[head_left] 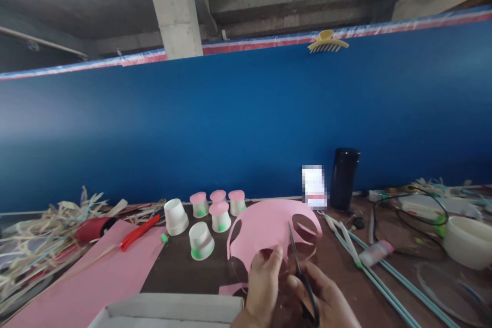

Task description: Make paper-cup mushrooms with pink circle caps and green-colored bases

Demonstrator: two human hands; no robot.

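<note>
My left hand (264, 282) has its thumb and fingers closed on the near edge of a pink paper sheet (265, 223) with several rounded cut-outs. In my right hand (326, 294) is a pair of black-handled scissors (293, 246), blades pointing away from me and up against the sheet. Whether the blades are apart is hard to make out. Behind and left of the sheet stand several small paper cups with pink tops, such as this pink-topped cup (221, 218). Two upturned cups without pink tops, a plain white cup (176, 217) and a green-marked cup (201, 241), sit beside them.
At the left lie a large pink sheet (111, 277), red-handled pliers (140, 232) and a heap of pale strips (42, 236). A white box (172, 310) is in front. On the right are a black bottle (345, 179), light-blue rods (388, 279) and a white tub (467, 243).
</note>
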